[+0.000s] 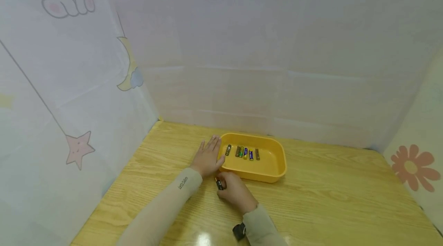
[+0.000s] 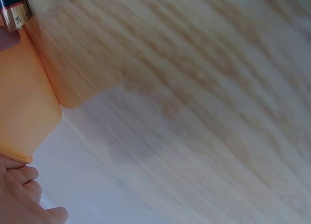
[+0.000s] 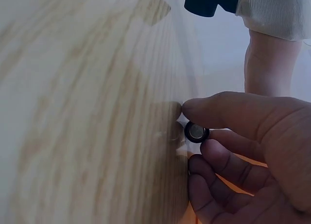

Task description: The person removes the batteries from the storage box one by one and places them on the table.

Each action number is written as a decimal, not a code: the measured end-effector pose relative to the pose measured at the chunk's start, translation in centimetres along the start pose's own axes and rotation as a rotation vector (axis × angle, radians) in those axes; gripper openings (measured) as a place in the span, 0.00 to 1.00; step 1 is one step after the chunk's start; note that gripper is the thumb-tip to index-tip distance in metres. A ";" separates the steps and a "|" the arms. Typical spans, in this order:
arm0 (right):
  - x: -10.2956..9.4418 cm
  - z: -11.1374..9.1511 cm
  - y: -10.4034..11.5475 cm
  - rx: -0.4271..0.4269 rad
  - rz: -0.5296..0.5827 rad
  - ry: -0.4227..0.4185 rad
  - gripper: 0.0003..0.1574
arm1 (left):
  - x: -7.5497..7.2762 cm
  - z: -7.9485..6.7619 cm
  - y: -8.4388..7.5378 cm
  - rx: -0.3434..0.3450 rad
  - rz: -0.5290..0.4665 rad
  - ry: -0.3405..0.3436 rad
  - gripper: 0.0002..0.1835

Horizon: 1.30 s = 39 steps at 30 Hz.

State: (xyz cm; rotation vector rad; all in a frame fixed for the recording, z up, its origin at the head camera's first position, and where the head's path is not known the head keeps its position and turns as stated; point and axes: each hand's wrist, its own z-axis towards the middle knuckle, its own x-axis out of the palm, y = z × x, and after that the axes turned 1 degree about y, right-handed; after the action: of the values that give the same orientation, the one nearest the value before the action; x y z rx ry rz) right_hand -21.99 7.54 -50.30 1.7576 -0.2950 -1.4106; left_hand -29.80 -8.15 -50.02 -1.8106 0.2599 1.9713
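A black battery [image 1: 219, 183] with a copper-coloured end is at the table, just off the near left corner of a yellow plastic tray [image 1: 254, 176]. My right hand [image 1: 237, 192] pinches it between thumb and fingers. From the right wrist, the battery's round metal end [image 3: 197, 131] faces the camera, close over the wood. My left hand [image 1: 207, 161] lies along the tray's left side, fingers straight and touching the rim, thumb at the near edge. Inside the tray, several batteries [image 1: 245, 153] lie roughly side by side, brown, green, purple and black.
The wood-grain table [image 1: 328, 188] extends right of the tray and towards me. A pale hanging sheet [image 1: 235, 65] closes off the back, and patterned sheets stand at both sides. A black wrist camera [image 1: 238, 231] sits at my right cuff.
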 end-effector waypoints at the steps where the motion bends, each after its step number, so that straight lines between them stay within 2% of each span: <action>1: 0.0 0.0 0.0 -0.002 -0.005 0.001 0.25 | 0.0 0.0 0.0 0.001 0.000 0.000 0.38; 7: 0.1 0.0 -0.1 0.012 -0.007 -0.002 0.28 | -0.3 -0.1 -0.2 0.002 -0.011 -0.001 0.38; 14: 0.3 -0.4 0.0 0.034 0.030 -0.008 0.25 | -0.2 -0.2 -0.1 0.009 -0.014 -0.011 0.38; 19: 0.7 -0.6 0.2 0.060 0.036 -0.038 0.27 | -0.3 -0.2 -0.2 0.007 -0.010 -0.004 0.38; 27: 1.1 -0.8 0.7 0.085 0.004 -0.093 0.31 | -0.6 -0.2 -0.2 -0.005 0.002 0.017 0.38; 32: 1.3 -0.8 0.7 0.102 0.002 -0.100 0.32 | -0.8 -0.3 -0.3 0.002 -0.014 0.000 0.38; 39: 1.3 -0.9 0.8 0.118 -0.002 -0.104 0.32 | -0.6 -0.2 -0.2 -0.003 0.011 0.019 0.38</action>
State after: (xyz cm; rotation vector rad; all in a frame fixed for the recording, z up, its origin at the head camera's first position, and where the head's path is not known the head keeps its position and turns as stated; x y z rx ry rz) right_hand -20.57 6.65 -50.62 1.7822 -0.4396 -1.5156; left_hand -29.50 -8.17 -49.42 -1.8346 0.2737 1.9632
